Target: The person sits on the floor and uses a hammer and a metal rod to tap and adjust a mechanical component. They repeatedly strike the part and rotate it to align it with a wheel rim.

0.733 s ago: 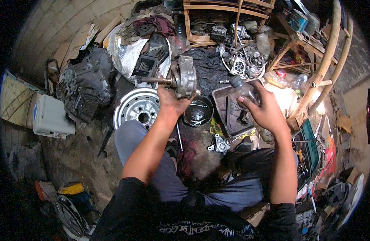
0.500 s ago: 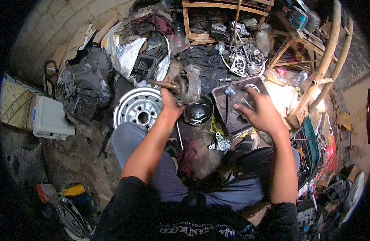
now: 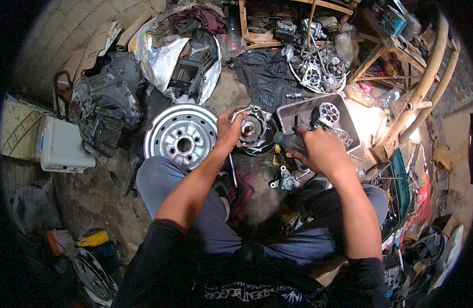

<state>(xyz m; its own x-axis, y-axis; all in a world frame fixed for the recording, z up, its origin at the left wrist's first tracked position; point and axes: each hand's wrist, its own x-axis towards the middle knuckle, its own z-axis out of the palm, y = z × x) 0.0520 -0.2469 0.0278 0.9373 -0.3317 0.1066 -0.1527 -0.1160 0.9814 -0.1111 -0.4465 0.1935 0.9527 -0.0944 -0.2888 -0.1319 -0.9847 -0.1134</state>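
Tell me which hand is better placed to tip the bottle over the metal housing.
Probably the right hand: it grips the bottle, whose neck points toward the metal housing in the left hand.

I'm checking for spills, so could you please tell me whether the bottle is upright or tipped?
Tipped: the bottle leans well over in the right hand, its neck end pointing left toward the metal part.

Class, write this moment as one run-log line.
left hand: holds metal housing; right hand: grips bottle; housing: over black pan; wheel rim: left of pan
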